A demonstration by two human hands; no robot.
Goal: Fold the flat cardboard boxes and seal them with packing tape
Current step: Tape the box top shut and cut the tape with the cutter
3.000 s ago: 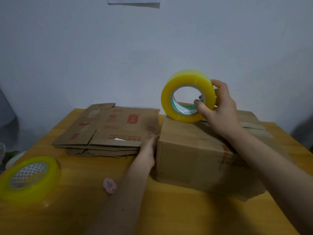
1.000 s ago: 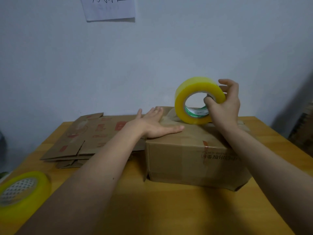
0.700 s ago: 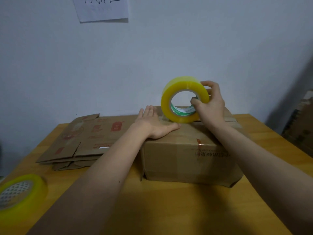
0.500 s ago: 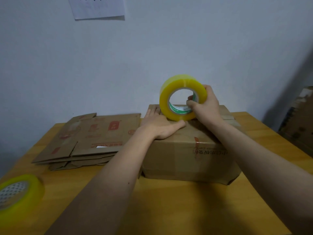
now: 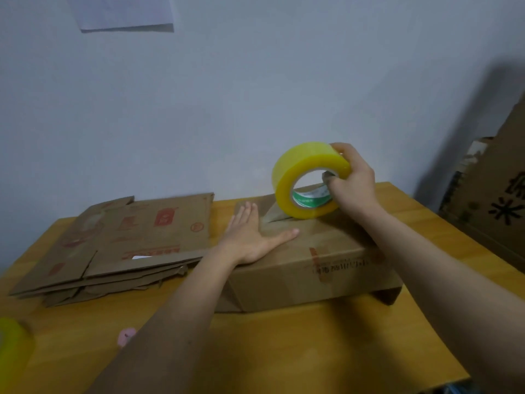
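Observation:
A folded brown cardboard box point(image 5: 318, 268) stands on the wooden table point(image 5: 284, 351). My left hand point(image 5: 252, 237) lies flat, palm down with fingers spread, on the left part of its top. My right hand point(image 5: 352, 183) grips a yellow roll of packing tape point(image 5: 305, 180) standing on edge on the box top, with the thumb inside the core. A strip of clear tape runs from the roll down onto the top seam, just beyond my left hand. A stack of flat cardboard boxes point(image 5: 127, 240) lies to the left of the box.
A second yellow tape roll point(image 5: 11, 348) sits at the table's near left edge. A small pink object point(image 5: 126, 335) lies beside my left forearm. Large cardboard boxes point(image 5: 494, 200) lean at the far right. A paper sheet point(image 5: 125, 12) hangs on the wall.
My right hand has tilted the tape roll and drawn it rightwards along the box top, leaving tape stretched over the seam. My left hand stays pressed flat on the top.

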